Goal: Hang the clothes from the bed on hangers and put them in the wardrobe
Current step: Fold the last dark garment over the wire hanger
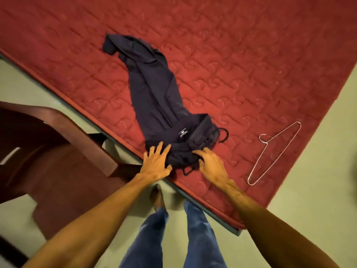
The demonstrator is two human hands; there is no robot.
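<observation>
Dark navy trousers (pixel 154 93) lie stretched across the red quilted bed (pixel 241 55), waistband with a white label nearest me at the bed's edge. My left hand (pixel 157 163) rests on the left side of the waistband with its fingers spread and straight. On the right side, my right hand (pixel 209 163) touches the waistband with its fingers curled into the bunched cloth and drawstrings. A thin wire hanger (pixel 274 151) lies on the bed to the right of the trousers, apart from both hands.
A dark wooden chair (pixel 48 151) stands close to the bed on the left. Pale floor (pixel 318 190) runs along the bed's edge and around its right corner. My legs in blue jeans stand against the bed's edge.
</observation>
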